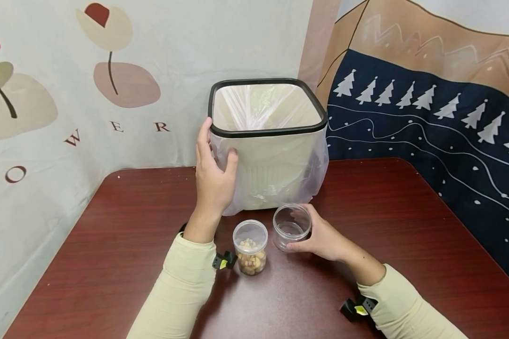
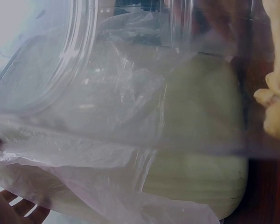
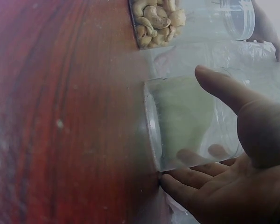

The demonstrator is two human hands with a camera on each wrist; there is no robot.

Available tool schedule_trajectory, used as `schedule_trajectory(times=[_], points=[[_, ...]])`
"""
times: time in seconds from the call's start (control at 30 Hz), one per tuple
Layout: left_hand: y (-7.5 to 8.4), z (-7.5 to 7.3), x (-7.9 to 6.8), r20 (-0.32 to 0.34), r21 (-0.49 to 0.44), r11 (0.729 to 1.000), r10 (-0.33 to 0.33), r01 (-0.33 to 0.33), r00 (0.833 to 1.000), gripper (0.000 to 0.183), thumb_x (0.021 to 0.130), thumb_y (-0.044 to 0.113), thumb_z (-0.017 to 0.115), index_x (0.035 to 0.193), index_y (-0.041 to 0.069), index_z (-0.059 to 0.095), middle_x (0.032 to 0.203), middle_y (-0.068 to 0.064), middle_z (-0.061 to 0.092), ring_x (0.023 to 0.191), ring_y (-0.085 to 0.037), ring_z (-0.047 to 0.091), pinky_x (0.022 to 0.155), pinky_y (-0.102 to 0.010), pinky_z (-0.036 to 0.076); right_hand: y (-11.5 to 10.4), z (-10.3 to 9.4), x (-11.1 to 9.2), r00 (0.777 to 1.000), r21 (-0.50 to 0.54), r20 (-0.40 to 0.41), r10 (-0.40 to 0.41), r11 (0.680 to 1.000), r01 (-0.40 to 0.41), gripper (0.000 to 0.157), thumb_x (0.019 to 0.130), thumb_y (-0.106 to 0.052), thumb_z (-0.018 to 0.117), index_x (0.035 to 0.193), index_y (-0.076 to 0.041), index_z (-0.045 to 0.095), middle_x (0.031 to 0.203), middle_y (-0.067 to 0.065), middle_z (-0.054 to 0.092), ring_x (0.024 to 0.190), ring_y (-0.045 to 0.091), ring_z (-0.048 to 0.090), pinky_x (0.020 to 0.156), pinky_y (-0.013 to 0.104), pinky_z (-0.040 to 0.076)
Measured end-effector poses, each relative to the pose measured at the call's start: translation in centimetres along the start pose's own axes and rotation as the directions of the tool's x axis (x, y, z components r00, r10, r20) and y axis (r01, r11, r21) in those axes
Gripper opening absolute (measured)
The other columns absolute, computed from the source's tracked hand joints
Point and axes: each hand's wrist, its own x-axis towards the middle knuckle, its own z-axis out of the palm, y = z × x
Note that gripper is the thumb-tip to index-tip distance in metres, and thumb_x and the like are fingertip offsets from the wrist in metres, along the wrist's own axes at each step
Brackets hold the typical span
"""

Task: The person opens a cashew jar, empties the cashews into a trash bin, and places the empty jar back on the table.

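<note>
My left hand [image 1: 215, 174] rests at the left front corner of a pale trash bin [image 1: 275, 160]. Its fingers lie extended along the side up to the black rim, and its thumb is at the front. My right hand [image 1: 322, 235] holds a clear empty jar [image 1: 291, 228] on the table, thumb at the near side and fingers round the far side; these fingers show through the jar in the right wrist view. Left of it stands a lidded clear jar [image 1: 250, 240] partly filled with cashews [image 3: 156, 21], close by my left wrist.
A thin translucent bag [image 1: 318, 165] lines the bin and hangs over its outside. The dark red wooden table [image 1: 110, 263] extends to both sides. Behind it hang a flower-printed cloth [image 1: 186, 56] and a navy cloth with white trees [image 1: 407, 127].
</note>
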Motion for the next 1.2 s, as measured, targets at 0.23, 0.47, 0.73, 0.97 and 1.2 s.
schedule_trajectory(times=[0.23, 0.47, 0.73, 0.97, 1.2], points=[[0.0, 0.0, 0.0, 0.003, 0.005, 1.000, 0.005, -0.005, 1.000, 0.069, 0.095, 0.028, 0.056, 0.156, 0.035, 0.026, 0.158, 0.012, 0.034, 0.134, -0.016, 0.045, 0.109, -0.043, 0.040, 0.0, 0.0, -0.1, 1.000, -0.018, -0.005, 0.006, 1.000, -0.006, 0.091, 0.069, -0.023, 0.091, 0.141, -0.010, 0.037, 0.140, 0.014, 0.058, 0.130, 0.029, 0.056, 0.108, 0.050, 0.040], [0.0, 0.1, -0.1, 0.001, 0.007, 1.000, 0.017, -0.017, 1.000, 0.072, 0.094, 0.027, 0.057, 0.158, 0.033, 0.024, 0.160, 0.012, 0.032, 0.138, -0.012, 0.041, 0.112, -0.042, 0.038, 0.0, 0.0, -0.1, 1.000, -0.021, -0.004, 0.004, 1.000, -0.004, 0.091, 0.069, -0.023, 0.091, 0.141, -0.009, 0.037, 0.140, 0.015, 0.059, 0.130, 0.029, 0.056, 0.108, 0.050, 0.040], [0.3, -0.1, -0.2, -0.008, -0.049, 0.999, -0.008, 0.008, 1.000, 0.076, 0.093, 0.022, 0.056, 0.159, 0.025, 0.021, 0.153, -0.006, 0.041, 0.139, -0.016, 0.040, 0.110, -0.048, 0.038, 0.1, 0.0, -0.1, 1.000, -0.014, -0.005, -0.005, 1.000, 0.005, 0.091, 0.069, -0.021, 0.091, 0.140, -0.008, 0.037, 0.139, 0.016, 0.058, 0.130, 0.030, 0.056, 0.108, 0.050, 0.040], [1.5, -1.5, -0.7, -0.036, -0.038, 0.998, 0.052, -0.054, 0.998, 0.060, 0.091, 0.018, 0.055, 0.149, 0.015, 0.041, 0.151, -0.003, 0.043, 0.142, -0.014, 0.037, 0.117, -0.041, 0.029, 0.2, 0.0, 0.0, 1.000, 0.001, 0.004, -0.010, 1.000, 0.010, 0.091, 0.069, -0.021, 0.091, 0.141, -0.009, 0.036, 0.140, 0.016, 0.057, 0.132, 0.030, 0.054, 0.109, 0.050, 0.039], [2.8, -2.9, -1.7, -0.060, -0.001, 0.995, 0.099, -0.099, 0.993, 0.051, 0.088, 0.018, 0.055, 0.139, 0.011, 0.054, 0.151, -0.007, 0.043, 0.145, -0.016, 0.031, 0.119, -0.043, 0.024, 0.0, -0.1, -0.1, 1.000, -0.008, 0.005, -0.013, 1.000, 0.013, 0.089, 0.069, -0.021, 0.091, 0.139, -0.008, 0.038, 0.141, 0.015, 0.056, 0.129, 0.030, 0.055, 0.108, 0.050, 0.040]])
